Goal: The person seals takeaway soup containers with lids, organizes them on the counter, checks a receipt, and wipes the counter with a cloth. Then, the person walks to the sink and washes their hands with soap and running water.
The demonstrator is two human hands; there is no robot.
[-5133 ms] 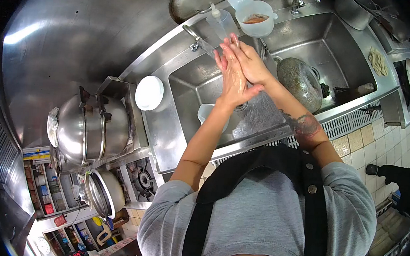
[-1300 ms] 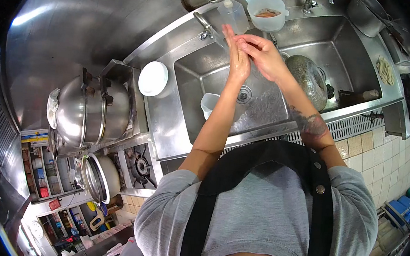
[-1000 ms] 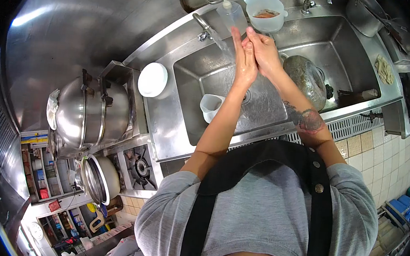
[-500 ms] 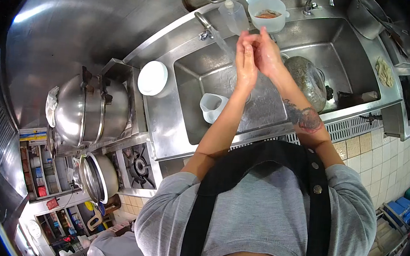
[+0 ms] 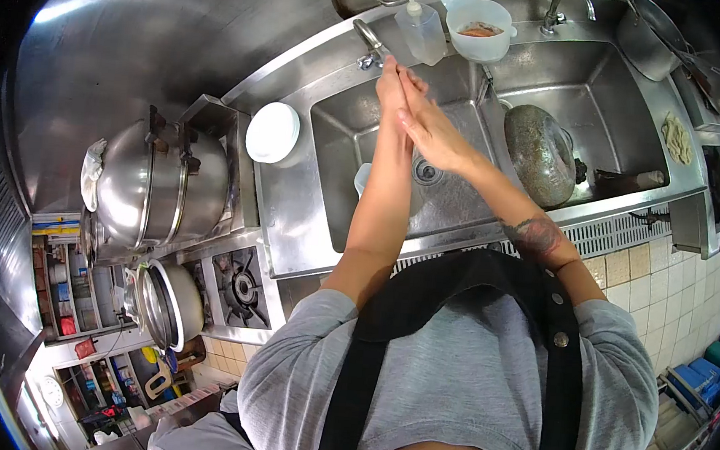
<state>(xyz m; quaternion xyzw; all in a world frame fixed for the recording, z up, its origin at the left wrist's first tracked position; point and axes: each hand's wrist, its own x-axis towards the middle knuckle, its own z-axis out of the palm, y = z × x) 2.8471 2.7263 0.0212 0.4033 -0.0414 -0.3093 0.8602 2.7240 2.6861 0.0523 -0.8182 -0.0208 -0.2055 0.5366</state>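
Note:
My left hand [image 5: 391, 92] is beside the left tap [image 5: 366, 36], over the left sink basin [image 5: 330, 138]. Lying across it with fingers stretched out is my right hand [image 5: 435, 134], palm against the left hand, thumb near the left wrist. The left hand's fingers are partly hidden behind the right, with some tips showing past it. Neither hand holds an object. Below, a white plastic jug [image 5: 362, 179] in the basin is mostly covered by my left forearm. A drain [image 5: 426, 171] shows between the forearms.
Behind the sink stand a pump bottle [image 5: 421, 34] and a white jug with reddish-brown contents [image 5: 480, 30]. A large speckled pot or lid [image 5: 539, 154] lies in the right basin. White lids or plates [image 5: 272, 133] are stacked at left, near a gas burner [image 5: 245, 288].
Both hands have moved left and slightly down, closer to the left tap. The right hand has slid over the left. My left forearm now covers most of the jug in the basin.

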